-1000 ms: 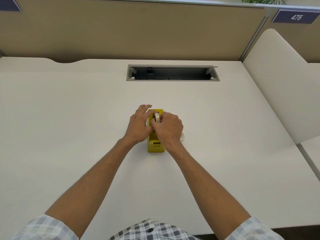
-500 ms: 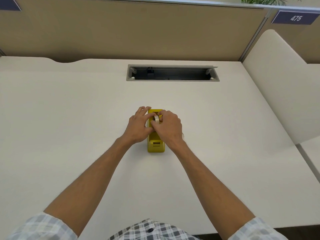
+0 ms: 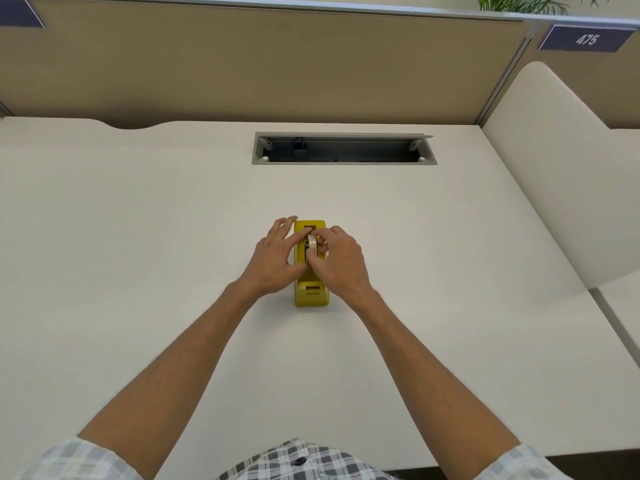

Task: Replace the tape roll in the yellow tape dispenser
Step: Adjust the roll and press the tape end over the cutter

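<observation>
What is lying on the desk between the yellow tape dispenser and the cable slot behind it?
Nothing: in the head view, the desk between the yellow tape dispenser and the cable slot is bare.

Glossy yellow plastic tape dispenser (image 3: 310, 295), matt smooth desk (image 3: 138, 237), checked cloth sleeves (image 3: 79, 459)

A dark blue nameplate (image 3: 587, 38) is showing "475" at the far right, on the partition's (image 3: 263, 60) top edge.

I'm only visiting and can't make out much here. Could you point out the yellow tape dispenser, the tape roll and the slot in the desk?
yellow tape dispenser (image 3: 311, 296): head view, its near end.
tape roll (image 3: 312, 244): head view, its outer rim.
desk slot (image 3: 258, 148): head view, left frame edge.
</observation>
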Action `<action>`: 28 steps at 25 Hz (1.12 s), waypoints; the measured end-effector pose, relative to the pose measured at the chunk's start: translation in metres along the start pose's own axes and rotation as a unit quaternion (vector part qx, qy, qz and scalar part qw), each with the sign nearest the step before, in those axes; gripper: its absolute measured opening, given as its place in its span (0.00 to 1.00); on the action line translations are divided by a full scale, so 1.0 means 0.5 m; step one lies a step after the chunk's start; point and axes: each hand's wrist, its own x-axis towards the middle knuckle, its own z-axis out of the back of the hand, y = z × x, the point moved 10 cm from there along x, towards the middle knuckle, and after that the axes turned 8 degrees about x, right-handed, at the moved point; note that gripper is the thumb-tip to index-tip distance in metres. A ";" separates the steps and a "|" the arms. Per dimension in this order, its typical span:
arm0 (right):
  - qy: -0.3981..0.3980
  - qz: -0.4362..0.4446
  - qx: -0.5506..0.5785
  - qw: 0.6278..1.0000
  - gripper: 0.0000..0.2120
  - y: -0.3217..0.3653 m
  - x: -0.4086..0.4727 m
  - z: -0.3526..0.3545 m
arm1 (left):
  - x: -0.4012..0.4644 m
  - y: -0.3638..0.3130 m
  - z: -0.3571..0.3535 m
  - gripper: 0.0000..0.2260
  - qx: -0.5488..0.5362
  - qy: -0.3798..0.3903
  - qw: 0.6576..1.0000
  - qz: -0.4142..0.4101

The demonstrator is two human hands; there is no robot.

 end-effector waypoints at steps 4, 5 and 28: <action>0.006 0.008 0.003 1.000 0.13 -0.004 -0.010 0.000 | -0.023 0.003 -0.001 0.28 -0.037 -0.022 0.999 -0.003; 0.006 0.010 0.003 1.000 0.14 -0.005 -0.013 0.001 | -0.027 0.004 0.000 0.27 -0.041 -0.027 0.999 -0.002; -0.004 0.069 -0.032 0.997 0.12 0.010 -0.024 0.016 | -0.010 -0.019 0.007 0.27 0.003 -0.014 1.000 -0.005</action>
